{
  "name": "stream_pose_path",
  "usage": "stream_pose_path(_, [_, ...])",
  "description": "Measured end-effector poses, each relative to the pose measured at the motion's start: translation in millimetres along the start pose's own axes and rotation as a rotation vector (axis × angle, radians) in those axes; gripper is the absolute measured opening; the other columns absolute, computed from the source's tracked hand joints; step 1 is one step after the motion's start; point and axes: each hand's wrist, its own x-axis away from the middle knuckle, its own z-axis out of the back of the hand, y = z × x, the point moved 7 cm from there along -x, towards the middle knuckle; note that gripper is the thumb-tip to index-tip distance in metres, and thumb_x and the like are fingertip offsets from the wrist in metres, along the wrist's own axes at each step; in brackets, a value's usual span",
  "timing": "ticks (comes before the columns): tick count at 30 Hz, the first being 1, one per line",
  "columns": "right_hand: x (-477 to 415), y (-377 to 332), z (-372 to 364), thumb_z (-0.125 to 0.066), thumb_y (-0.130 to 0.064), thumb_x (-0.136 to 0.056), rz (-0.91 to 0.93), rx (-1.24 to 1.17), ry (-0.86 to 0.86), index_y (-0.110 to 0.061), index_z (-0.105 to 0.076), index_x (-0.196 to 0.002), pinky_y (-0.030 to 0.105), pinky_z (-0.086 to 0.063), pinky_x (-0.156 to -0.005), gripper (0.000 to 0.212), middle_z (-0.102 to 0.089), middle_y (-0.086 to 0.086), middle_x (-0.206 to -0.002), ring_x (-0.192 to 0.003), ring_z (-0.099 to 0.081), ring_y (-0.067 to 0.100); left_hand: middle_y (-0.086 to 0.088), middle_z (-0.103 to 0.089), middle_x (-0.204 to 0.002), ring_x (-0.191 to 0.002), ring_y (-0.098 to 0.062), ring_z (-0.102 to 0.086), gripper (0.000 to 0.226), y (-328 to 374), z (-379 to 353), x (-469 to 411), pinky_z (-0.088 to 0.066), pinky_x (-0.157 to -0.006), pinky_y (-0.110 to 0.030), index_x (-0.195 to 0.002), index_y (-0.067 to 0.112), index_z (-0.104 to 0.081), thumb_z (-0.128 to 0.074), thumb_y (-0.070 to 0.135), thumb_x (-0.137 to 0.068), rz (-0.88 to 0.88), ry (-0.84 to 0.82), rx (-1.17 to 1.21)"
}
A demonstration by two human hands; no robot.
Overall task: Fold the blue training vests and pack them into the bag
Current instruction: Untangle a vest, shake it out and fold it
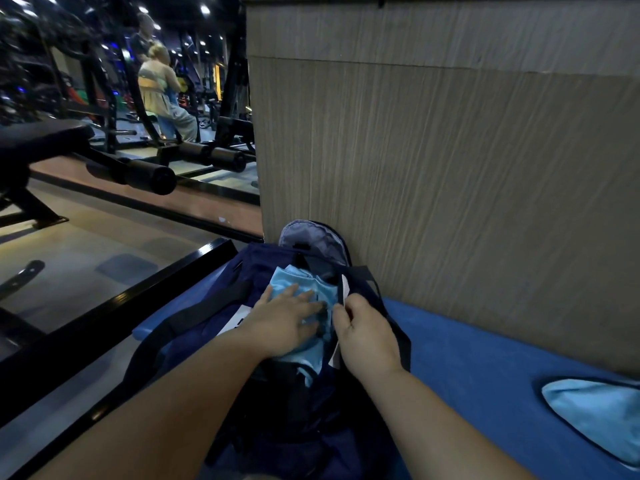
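Note:
A dark navy bag [263, 261] lies open on a blue mat, its grey-lined flap folded back against the wall. Folded light blue vests [294, 282] fill its opening. My left hand [287, 323] lies flat on top of the vests with straight fingers, pressing them down. My right hand [367, 337] is at the bag's right rim, its fingers curled and pinching the edge of the opening beside the vests. Another light blue vest [595, 414] lies on the mat at the far right, apart from both hands.
The blue mat [467, 358] runs along a wood-grain wall [450, 168]. A black metal rail [121, 299] borders the mat on the left. Beyond it stand a black gym bench [41, 143] and exercise machines, with people at the far back left.

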Motion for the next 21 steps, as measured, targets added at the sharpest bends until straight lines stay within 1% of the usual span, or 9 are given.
stream_pose_path(2, [0.7, 10.5, -12.2, -0.042, -0.046, -0.1, -0.009, 0.119, -0.109, -0.024, -0.044, -0.087, 0.032, -0.036, -0.068, 0.026, -0.054, -0.003, -0.091, -0.088, -0.053, 0.019, 0.015, -0.016, -0.161, -0.15, -0.009, 0.0, 0.045, -3.2, 15.9, 7.1, 0.01, -0.118, -0.045, -0.148, 0.039, -0.032, -0.033, 0.044, -0.103, 0.017, 0.132, 0.206])
stream_pose_path(4, [5.2, 22.0, -24.4, -0.039, -0.054, -0.099, -0.045, 0.129, -0.178, -0.026, -0.045, -0.108, 0.034, -0.041, -0.077, 0.03, -0.05, -0.001, -0.112, -0.103, -0.051, 0.021, 0.016, -0.01, -0.161, -0.149, -0.007, 0.007, 0.054, -1.6, 18.8, 14.3, 0.014, -0.117, -0.043, -0.151, 0.037, -0.025, -0.025, 0.055, -0.1, 0.025, 0.166, 0.222])
stream_pose_path(6, [12.3, 29.3, -35.1, -0.035, -0.055, -0.099, -0.059, 0.125, -0.217, -0.029, -0.04, -0.125, 0.035, -0.043, -0.084, 0.037, -0.042, 0.0, -0.13, -0.112, -0.048, 0.023, 0.013, 0.003, -0.162, -0.148, -0.01, 0.016, 0.093, 7.2, 4.4, 19.4, 0.016, -0.118, -0.045, -0.155, 0.032, -0.006, 0.009, 0.08, -0.077, -0.006, 0.096, 0.061])
stream_pose_path(8, [18.2, 33.4, -42.9, -0.03, -0.054, -0.101, -0.045, 0.183, -0.256, -0.031, -0.033, -0.138, 0.037, -0.041, -0.093, 0.044, -0.035, -0.001, -0.143, -0.122, -0.044, 0.023, 0.013, 0.015, -0.161, -0.147, -0.011, 0.021, 0.118, 10.9, -11.1, 18.6, 0.018, -0.117, -0.047, -0.153, 0.03, 0.013, 0.033, 0.085, -0.051, 0.0, 0.07, -0.025])
stream_pose_path(12, [24.0, 40.4, -42.2, -0.024, -0.052, -0.103, -0.014, 0.285, -0.394, -0.03, -0.02, -0.153, 0.038, -0.032, -0.109, 0.055, -0.028, 0.0, -0.154, -0.135, -0.033, 0.025, 0.019, 0.035, -0.15, -0.14, -0.009, 0.035, 0.08, 31.4, 4.3, 14.7, 0.027, -0.111, -0.044, -0.135, 0.043, 0.037, 0.022, 0.081, -0.067, 0.005, 0.285, 0.042])
stream_pose_path(14, [30.1, 48.2, -35.0, -0.028, -0.043, -0.104, 0.005, 0.384, -0.479, -0.025, -0.017, -0.155, 0.038, -0.024, -0.113, 0.055, -0.024, 0.002, -0.158, -0.14, -0.025, 0.027, 0.017, 0.029, -0.154, -0.137, -0.01, 0.038, 0.083, 60.0, 0.3, 9.6, 0.027, -0.111, -0.045, -0.14, 0.043, 0.03, 0.035, 0.075, -0.064, -0.116, 0.266, -0.085])
stream_pose_path(16, [35.8, 62.9, -18.2, -0.036, -0.032, -0.103, 0.011, 0.501, -0.471, -0.019, -0.023, -0.154, 0.036, -0.022, -0.114, 0.054, -0.025, 0.002, -0.156, -0.14, -0.023, 0.025, 0.012, 0.014, -0.161, -0.142, -0.011, 0.03, 0.101, 87.8, -14.3, 3.8, 0.026, -0.112, -0.045, -0.151, 0.038, 0.013, 0.04, 0.072, -0.059, -0.195, 0.182, -0.163])
stream_pose_path(18, [41.1, 86.7, 7.2, -0.041, -0.029, -0.101, -0.015, 0.521, -0.394, -0.02, -0.03, -0.151, 0.035, -0.025, -0.113, 0.052, -0.027, -0.002, -0.154, -0.139, -0.023, 0.021, 0.01, 0.0, -0.163, -0.147, -0.012, 0.018, 0.102, 111.9, -26.6, -2.0, 0.024, -0.113, -0.047, -0.155, 0.034, -0.001, 0.032, 0.075, -0.066, -0.204, 0.115, -0.166])
stream_pose_path(21, [55.1, 141.1, 59.5, -0.041, -0.032, -0.099, -0.153, 0.471, -0.256, -0.029, -0.042, -0.142, 0.035, -0.032, -0.107, 0.044, -0.039, -0.003, -0.145, -0.134, -0.03, 0.021, 0.005, -0.01, -0.163, -0.15, -0.018, 0.008, 0.074, 145.5, -40.4, -8.7, 0.021, -0.114, -0.053, -0.156, 0.029, -0.011, 0.005, 0.065, -0.093, -0.155, 0.061, -0.235])
